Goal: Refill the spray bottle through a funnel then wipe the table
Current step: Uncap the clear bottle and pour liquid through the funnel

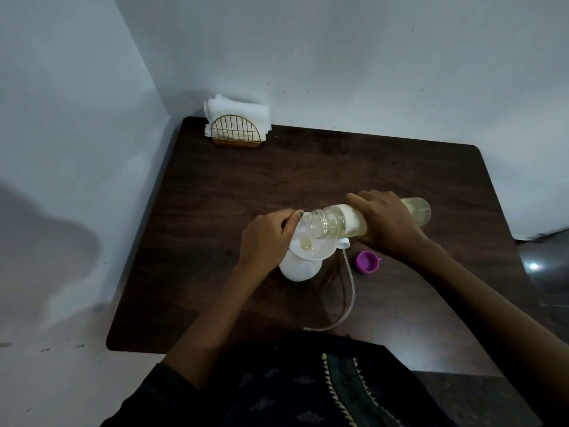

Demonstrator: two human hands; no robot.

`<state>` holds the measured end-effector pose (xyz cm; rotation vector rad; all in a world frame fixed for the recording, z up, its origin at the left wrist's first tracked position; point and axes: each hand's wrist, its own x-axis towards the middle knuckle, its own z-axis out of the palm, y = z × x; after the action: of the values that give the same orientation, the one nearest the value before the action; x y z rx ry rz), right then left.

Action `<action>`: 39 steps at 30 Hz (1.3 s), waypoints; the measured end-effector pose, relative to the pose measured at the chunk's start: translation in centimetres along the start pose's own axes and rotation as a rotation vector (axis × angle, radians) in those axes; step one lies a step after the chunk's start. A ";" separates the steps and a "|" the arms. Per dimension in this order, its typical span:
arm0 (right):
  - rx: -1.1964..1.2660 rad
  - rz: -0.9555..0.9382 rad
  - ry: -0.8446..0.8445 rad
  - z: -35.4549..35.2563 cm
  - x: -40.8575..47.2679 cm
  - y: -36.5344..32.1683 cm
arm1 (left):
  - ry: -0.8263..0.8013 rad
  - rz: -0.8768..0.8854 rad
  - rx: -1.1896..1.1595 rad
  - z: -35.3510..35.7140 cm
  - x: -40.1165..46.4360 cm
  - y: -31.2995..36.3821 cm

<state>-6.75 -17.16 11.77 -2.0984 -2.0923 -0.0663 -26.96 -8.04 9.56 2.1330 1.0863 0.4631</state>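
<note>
A white spray bottle (pixel 300 268) stands on the dark wooden table (pixel 308 167), with a clear funnel (pixel 311 245) sitting in its neck. My left hand (pixel 266 241) pinches the funnel's far rim. My right hand (pixel 388 226) grips a clear refill bottle (pixel 335 224) of yellowish liquid, tipped on its side with its open mouth over the funnel. A little yellowish liquid lies in the funnel's bottom. The sprayer's clear dip tube (pixel 348 297) curves across the table towards me; the sprayer head is mostly hidden behind the funnel.
A purple cap (pixel 367 262) lies open side up just right of the spray bottle. A gold wire holder with white napkins (pixel 237 124) stands at the table's far left corner. Walls close in the table on the left and at the back.
</note>
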 end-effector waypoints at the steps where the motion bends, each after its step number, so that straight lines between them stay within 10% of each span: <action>1: -0.003 0.001 -0.001 0.0 0.0 0.0 | 0.001 0.002 -0.004 0.0 0.0 0.0; 39: -0.005 -0.001 0.014 -0.2 -0.3 0.1 | 0.011 0.021 -0.041 0.8 0.0 -0.3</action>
<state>-6.63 -17.50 11.87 -2.0938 -2.0873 -0.0864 -26.64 -8.24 8.75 2.1103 1.0522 0.5035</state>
